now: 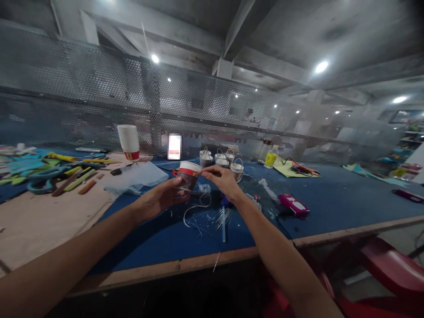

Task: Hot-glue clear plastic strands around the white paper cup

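Paper cup in grip of L hand, R hand in narrow pinch nr cup's R side

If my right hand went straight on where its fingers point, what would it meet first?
Most likely the paper cup in your left hand; your right hand is close beside it, and the picture doesn't settle whether they already touch.

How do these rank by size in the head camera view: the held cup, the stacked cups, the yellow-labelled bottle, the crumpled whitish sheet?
1. Crumpled whitish sheet
2. Stacked cups and held cup: too alike to rank
3. Yellow-labelled bottle
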A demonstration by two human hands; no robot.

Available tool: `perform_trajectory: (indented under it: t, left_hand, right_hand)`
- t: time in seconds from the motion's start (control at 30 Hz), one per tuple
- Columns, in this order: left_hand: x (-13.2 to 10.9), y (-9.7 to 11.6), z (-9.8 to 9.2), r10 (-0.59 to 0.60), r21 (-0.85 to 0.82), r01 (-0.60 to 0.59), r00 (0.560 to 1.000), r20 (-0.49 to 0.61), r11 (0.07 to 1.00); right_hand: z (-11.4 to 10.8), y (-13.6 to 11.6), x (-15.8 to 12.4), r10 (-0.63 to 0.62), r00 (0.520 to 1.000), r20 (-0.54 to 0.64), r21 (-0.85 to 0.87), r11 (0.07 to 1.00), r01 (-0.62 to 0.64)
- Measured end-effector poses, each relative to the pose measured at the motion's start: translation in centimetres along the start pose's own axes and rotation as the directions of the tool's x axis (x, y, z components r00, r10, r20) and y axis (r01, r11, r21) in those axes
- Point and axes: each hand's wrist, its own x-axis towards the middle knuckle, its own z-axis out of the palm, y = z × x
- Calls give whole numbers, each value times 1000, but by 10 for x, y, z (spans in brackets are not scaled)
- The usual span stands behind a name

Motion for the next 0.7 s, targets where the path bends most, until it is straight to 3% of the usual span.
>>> perform_trajectory:
  t: [0.27,0.7]
  left_hand:
    - [-1,-2,3,29,151,-25,999,-24,988]
    - [-5,-6,5,-18,203,0,996,89,979]
  right_hand:
    - [8,-15,-7,-257,966,-6,-238,939,248]
    - [9,-7,-10,-382,908,175,-440,794,419]
